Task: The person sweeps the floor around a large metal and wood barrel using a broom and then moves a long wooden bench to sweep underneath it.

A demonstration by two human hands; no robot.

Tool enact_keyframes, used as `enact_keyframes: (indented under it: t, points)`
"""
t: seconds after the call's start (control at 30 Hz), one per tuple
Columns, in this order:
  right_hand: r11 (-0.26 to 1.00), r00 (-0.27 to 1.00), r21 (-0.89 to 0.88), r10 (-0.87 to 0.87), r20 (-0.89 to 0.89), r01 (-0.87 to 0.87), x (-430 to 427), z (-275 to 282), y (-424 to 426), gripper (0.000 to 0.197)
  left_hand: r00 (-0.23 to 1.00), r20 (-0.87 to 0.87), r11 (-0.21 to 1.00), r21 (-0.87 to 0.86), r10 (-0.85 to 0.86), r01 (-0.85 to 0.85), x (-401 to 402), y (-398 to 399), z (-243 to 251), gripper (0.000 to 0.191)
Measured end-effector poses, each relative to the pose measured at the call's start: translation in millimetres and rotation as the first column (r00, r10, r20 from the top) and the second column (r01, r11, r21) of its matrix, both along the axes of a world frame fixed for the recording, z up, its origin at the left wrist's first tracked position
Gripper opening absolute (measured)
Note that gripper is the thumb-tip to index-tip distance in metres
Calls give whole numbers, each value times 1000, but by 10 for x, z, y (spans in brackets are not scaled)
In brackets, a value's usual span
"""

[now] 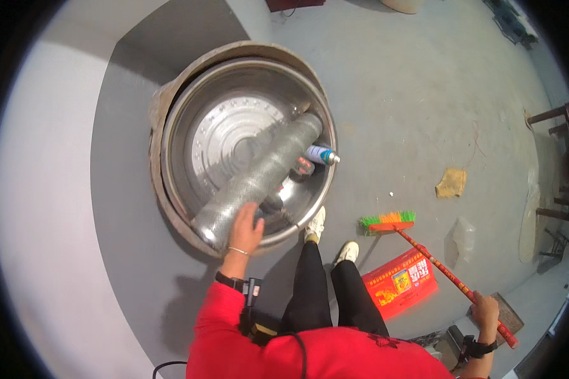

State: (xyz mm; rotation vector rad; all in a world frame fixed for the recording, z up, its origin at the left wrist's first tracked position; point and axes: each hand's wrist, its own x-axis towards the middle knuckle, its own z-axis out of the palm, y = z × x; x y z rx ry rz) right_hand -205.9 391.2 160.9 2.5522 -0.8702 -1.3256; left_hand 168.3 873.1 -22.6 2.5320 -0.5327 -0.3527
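My right hand [484, 310] is closed around the red patterned handle of a broom [443, 272]; its head has green and orange bristles [388, 220]. My left hand [245, 230] rests at the lower end of a long roll wrapped in clear plastic [261, 177], fingers spread; whether it grips the roll cannot be told. The roll lies slanting across a large, round stainless steel basin [218, 137]. Beside the roll in the basin are a spray can [322, 155] with a white nozzle and a small clear container with red in it [303, 166].
The basin sits inside a larger rough-rimmed round vessel [155, 113] near the wall. A red printed carton [400, 284] lies by my feet. Farther right on the floor are a yellowish scrap [451, 183], a clear plastic bag [463, 239] and dark wooden furniture legs [552, 214].
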Motion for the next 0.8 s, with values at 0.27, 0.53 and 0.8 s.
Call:
enact_keyframes:
  t: [0.27,0.53,0.8]
  points:
    - [1000,999,11,16,-35,-16,146,223,106,38,773,493,823,179,399,-539,165,953,746,72]
    - [973,980,212,53,192,-94,259,787,337,38,870,130,853,173,475,-492,458,1201,654,67]
    - [766,812,275,523,258,-581,385,253,1690,38,954,235,945,224,186,-240,491,1280,847,69]
